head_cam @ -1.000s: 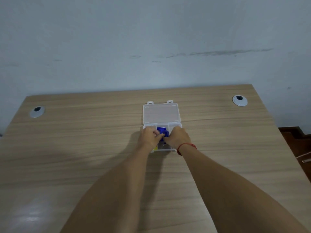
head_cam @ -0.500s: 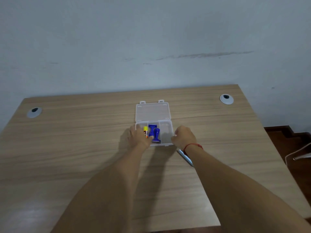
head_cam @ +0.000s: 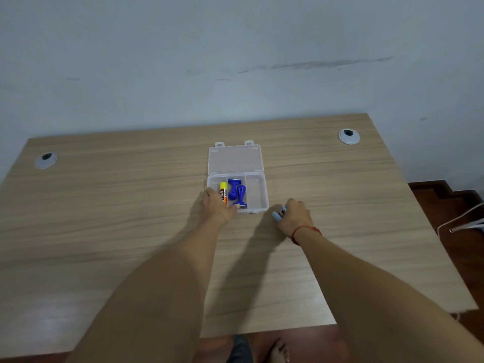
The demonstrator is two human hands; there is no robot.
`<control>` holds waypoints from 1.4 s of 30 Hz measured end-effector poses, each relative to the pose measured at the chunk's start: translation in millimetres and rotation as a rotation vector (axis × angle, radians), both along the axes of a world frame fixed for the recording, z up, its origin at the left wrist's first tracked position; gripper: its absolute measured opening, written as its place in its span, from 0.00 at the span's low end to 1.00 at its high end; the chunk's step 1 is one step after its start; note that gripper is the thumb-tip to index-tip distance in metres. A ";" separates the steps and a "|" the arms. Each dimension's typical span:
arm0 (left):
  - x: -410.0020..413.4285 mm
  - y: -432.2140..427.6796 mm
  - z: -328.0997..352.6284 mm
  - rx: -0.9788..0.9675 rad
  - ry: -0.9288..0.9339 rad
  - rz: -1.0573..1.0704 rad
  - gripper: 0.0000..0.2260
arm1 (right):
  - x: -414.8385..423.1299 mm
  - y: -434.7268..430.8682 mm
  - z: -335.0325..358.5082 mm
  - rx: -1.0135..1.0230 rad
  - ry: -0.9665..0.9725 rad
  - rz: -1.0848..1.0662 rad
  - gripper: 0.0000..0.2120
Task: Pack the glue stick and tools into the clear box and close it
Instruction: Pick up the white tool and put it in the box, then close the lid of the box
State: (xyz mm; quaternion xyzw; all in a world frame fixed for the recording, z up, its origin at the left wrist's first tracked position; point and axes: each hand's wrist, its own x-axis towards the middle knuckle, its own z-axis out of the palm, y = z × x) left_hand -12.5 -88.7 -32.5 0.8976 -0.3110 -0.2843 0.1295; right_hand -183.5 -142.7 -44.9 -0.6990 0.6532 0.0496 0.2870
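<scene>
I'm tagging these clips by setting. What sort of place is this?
Probably a home or small office: a wooden desk with cable grommets, against a plain scuffed wall.

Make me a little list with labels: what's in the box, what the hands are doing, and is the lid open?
box: clear box on the wooden table, three sections
lid: open, lying flat behind the box
left section: glue stick
middle section: two blue tools
right section: looks empty
left hand: resting at the box's near left corner, thumb at the front edge
right hand: closed on a light blue tool, right of the box
</scene>
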 end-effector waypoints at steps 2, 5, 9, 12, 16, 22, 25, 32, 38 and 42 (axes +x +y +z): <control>0.5 0.5 1.1 -0.004 0.012 0.006 0.39 | 8.2 -10.5 10.2 -0.037 -0.061 -0.034 0.13; 6.8 -3.4 0.6 -0.038 0.048 0.042 0.36 | 28.4 -27.6 29.0 -0.056 -0.157 -0.083 0.09; 26.0 -13.1 2.1 -0.012 0.033 0.043 0.23 | 58.8 -36.9 41.7 -0.024 -0.223 -0.080 0.10; 38.3 -17.0 2.2 -0.014 0.004 0.048 0.18 | 79.0 -37.5 36.2 -0.002 -0.240 -0.092 0.15; 47.4 -18.4 -0.9 -0.045 0.000 0.048 0.15 | 92.9 -40.7 29.2 -0.008 -0.220 -0.152 0.16; 56.3 -29.9 -9.2 -0.144 0.123 0.072 0.15 | 98.0 -54.0 27.9 -0.050 -0.181 -0.142 0.10; 61.1 -39.8 -7.1 -0.153 0.118 0.065 0.15 | 95.9 -72.5 33.1 -0.080 -0.206 -0.172 0.03; 81.9 -79.2 -15.9 -0.188 0.219 0.072 0.16 | 105.2 -98.2 20.6 0.076 -0.329 -0.218 0.16; 81.3 -97.8 -6.4 -0.230 0.243 0.157 0.21 | 119.5 -98.2 25.6 0.158 -0.501 -0.401 0.19; 76.2 -94.6 11.3 -0.321 0.217 0.235 0.29 | 115.3 -95.4 42.7 0.142 -0.578 -0.421 0.26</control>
